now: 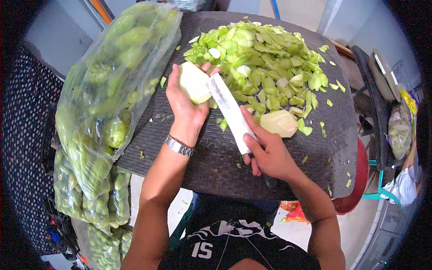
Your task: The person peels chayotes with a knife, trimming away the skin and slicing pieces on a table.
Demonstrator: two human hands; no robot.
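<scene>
My left hand (186, 96), with a metal watch at the wrist, holds a peeled pale green vegetable (193, 83) over the dark woven table. In my right hand (267, 150) is a white, flat-sided tool (229, 112), possibly a wide blade or peeler; its upper end is beside the vegetable, and whether they touch is unclear. Another peeled vegetable (279, 123) lies on the table just beyond my right hand. Behind both hands spreads a large heap of green peelings (265, 63).
A clear plastic bag of green vegetables (112, 85) rests on the table's left side, with more filled bags (85, 193) below it. Loose peel scraps dot the dark table (328, 148). A red tub (355, 184) stands beyond the right edge, near a chair (373, 108).
</scene>
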